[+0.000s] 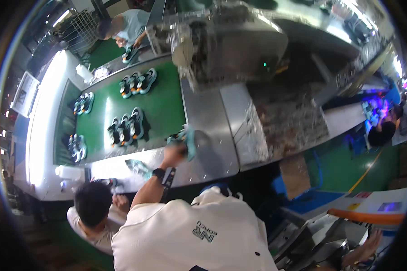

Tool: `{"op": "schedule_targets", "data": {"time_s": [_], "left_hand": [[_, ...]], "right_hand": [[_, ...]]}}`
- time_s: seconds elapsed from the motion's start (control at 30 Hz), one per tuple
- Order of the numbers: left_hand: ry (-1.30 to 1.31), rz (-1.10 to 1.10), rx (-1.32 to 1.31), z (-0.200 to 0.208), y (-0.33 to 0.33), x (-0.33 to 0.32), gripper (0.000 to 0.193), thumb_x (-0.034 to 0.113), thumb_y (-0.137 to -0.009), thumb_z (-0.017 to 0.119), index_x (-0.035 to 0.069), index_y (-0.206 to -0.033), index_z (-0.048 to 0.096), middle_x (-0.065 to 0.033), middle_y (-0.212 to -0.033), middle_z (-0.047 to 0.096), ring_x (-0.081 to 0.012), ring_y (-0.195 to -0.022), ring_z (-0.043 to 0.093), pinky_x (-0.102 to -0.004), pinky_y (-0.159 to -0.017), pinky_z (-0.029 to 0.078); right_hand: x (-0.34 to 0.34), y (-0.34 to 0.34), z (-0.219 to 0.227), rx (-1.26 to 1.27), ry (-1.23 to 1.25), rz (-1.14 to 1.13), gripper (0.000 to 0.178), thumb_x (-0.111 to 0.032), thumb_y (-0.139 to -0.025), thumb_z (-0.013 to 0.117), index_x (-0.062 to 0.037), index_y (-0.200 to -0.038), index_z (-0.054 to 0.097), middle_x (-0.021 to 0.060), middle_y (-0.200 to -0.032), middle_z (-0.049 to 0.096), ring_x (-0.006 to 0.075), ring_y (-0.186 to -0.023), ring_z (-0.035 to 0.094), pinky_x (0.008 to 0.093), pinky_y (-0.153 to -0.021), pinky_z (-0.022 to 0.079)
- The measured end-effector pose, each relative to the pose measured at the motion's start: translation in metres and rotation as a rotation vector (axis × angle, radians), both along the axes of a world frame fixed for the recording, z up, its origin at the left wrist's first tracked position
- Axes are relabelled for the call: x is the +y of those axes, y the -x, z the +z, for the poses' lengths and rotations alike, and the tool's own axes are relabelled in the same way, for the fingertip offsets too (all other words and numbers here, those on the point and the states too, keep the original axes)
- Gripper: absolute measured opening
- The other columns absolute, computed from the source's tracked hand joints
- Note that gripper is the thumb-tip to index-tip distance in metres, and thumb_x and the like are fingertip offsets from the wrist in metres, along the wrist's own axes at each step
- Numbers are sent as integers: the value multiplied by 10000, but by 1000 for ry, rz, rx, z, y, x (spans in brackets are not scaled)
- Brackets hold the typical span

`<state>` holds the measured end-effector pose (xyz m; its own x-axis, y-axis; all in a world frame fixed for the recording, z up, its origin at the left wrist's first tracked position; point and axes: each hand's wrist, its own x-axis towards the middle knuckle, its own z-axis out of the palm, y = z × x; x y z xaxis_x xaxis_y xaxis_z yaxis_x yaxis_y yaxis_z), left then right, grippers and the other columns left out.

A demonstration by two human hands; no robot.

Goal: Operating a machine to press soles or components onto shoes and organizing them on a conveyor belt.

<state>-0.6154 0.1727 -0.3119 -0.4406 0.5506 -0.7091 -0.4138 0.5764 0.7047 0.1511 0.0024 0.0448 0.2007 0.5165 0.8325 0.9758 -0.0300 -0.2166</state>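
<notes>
My left arm reaches out over the metal edge beside the green belt (pixel 99 119). My left hand (pixel 175 152) is closed on a teal and dark sneaker (pixel 188 141), blurred by motion, near the belt's right end. A dark band circles the left wrist. Several matching sneakers stand in rows on the belt, the nearest a group (pixel 127 126) left of my hand. A clear plastic-looking teal item (pixel 138 168) lies on the metal ledge close to my forearm. My right hand does not show.
A plastic-wrapped machine (pixel 228 49) stands over the line ahead. One co-worker (pixel 92 205) sits close on my left; another (pixel 129 29) handles a sneaker across the belt. A co-worker's hand (pixel 370 246) is at the lower right, by machinery with an orange bar (pixel 366 217).
</notes>
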Motion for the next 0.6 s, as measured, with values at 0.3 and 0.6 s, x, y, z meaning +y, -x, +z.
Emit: {"op": "schedule_targets", "data": {"time_s": [0.3, 0.6], "left_hand": [[21, 46, 701, -88, 164, 65, 468, 216, -690, 743, -30, -1060, 599, -182, -933, 672, -303, -815, 661, -400, -725, 517], [91, -7, 903, -128, 122, 102, 589, 225, -817, 672, 122, -1335, 412, -197, -1175, 604, -430, -1010, 612, -485, -862, 483]], "right_hand": [[443, 363, 146, -115, 339, 674, 286, 18, -859, 610, -31, -1140, 632, 81, -1157, 655, 161, -1063, 603, 325, -957, 454], [711, 519, 152, -637, 436, 568, 812, -344, -723, 698, -73, -1427, 397, 223, -1369, 502, 365, -1272, 477, 413, -1072, 378]]}}
